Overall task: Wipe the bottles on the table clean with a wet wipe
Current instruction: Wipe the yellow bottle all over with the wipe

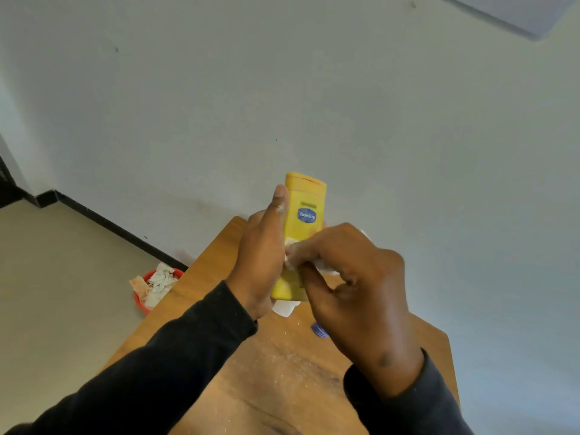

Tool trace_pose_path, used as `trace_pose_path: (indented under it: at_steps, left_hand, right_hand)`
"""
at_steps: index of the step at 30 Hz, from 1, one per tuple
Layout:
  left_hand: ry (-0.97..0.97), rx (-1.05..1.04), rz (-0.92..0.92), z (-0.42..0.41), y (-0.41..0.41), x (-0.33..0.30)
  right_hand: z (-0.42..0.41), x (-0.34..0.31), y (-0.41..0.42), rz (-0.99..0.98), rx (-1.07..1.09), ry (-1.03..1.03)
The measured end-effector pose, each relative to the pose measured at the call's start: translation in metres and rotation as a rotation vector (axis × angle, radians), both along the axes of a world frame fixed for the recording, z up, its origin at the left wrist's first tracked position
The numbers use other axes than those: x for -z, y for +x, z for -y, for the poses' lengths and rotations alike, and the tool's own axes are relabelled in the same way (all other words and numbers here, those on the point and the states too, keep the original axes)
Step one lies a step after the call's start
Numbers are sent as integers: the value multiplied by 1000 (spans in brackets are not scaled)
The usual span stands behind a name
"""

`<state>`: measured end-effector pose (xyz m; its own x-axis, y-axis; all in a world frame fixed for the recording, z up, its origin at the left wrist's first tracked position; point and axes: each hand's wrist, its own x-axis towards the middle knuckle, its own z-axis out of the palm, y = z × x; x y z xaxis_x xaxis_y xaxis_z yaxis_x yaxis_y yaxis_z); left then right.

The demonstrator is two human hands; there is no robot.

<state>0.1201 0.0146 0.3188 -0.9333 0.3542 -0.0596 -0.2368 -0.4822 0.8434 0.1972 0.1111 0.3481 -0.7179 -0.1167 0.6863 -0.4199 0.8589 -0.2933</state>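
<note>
A yellow lotion bottle [305, 211] with a blue oval label stands upright in the air above the wooden table [266, 365]. My left hand [262, 255] grips its left side, thumb stretched up along the edge. My right hand [354, 287] presses a white wet wipe [292, 255] against the bottle's lower front; most of the wipe is hidden under my fingers. A white object [284, 307] shows just below the bottle, partly hidden by my hands. A small blue cap [319, 330] lies on the table beneath my right hand.
A red bin [150, 290] full of crumpled white wipes sits on the floor left of the table. The table's far end touches a pale wall. White crumbs are scattered over the tabletop.
</note>
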Motion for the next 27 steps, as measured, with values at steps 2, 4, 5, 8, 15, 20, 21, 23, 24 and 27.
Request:
trace_pose_path:
  at_steps: [2,4,5,8,15,20,21,23,24,27]
  left_hand:
    - [0,11,-1,1,5,-1]
    - [-11,6,-14,4,6,-1]
    - [-18,-6,-17,7,5,-2]
    - [-16,-25,-30,12,8,-1]
    - [16,-12,-14,11,15,1]
    - [19,-33,17,10,17,4]
    - [17,-47,17,9,17,3]
    - [-3,-72,8,8,15,2]
    - [-3,-77,8,8,14,2]
    - [29,-77,29,8,16,3]
  right_hand:
    - [1,0,-7,-60,83,-9]
    - [-8,-2,-9,-83,167,-83]
    - [-11,-3,-6,-70,161,-103]
    - [-2,-2,12,25,41,-71]
    - [-2,0,9,-36,118,-89]
    - [14,3,17,0,34,55]
    - [12,4,12,-37,92,25]
    - [1,3,7,-62,174,-49]
    - [-5,3,9,-41,162,-54]
    - [0,2,23,71,16,1]
